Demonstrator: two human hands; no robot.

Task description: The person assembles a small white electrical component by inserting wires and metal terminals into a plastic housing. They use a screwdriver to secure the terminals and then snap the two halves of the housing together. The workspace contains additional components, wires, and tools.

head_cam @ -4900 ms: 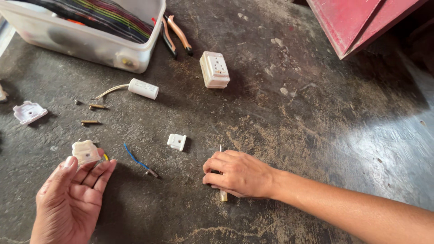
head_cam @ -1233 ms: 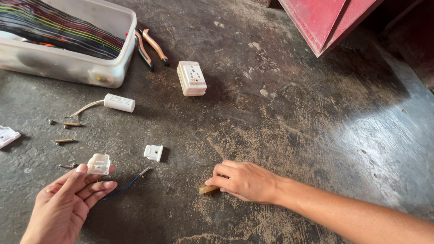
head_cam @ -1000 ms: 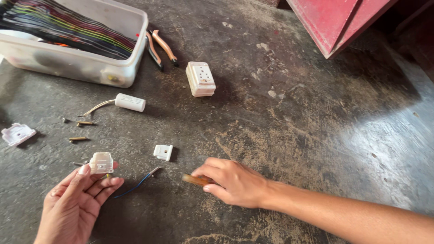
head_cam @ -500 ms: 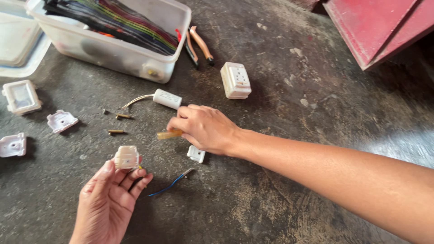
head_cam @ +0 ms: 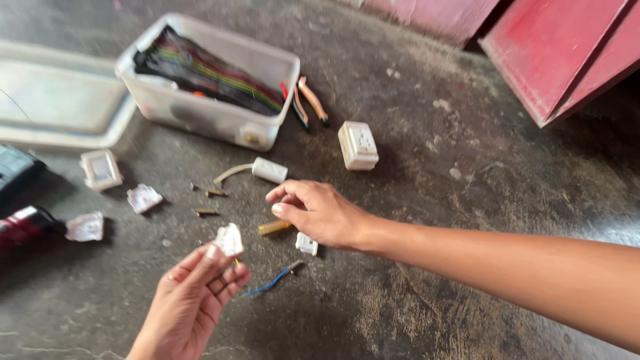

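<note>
Two bare hands hover over the dark concrete floor (head_cam: 467, 153). Far left sits a clear plastic tub of coloured wires (head_cam: 207, 90), with a white rectangular socket block (head_cam: 358, 144) to its right. Right hand (head_cam: 317, 212) reaches in from the right, fingers loosely curled, gripping a yellowish-handled tool (head_cam: 273, 227) whose long axis runs left-right beneath the palm. Nearer, to the left, the left hand (head_cam: 193, 300) pinches a small white plastic part (head_cam: 230, 239) at its fingertips, close beside the tool's tip.

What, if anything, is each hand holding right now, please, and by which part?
The left hand pinches a small white plastic part by its lower edge. The right hand grips a yellowish tool handle by its rear end.
</note>
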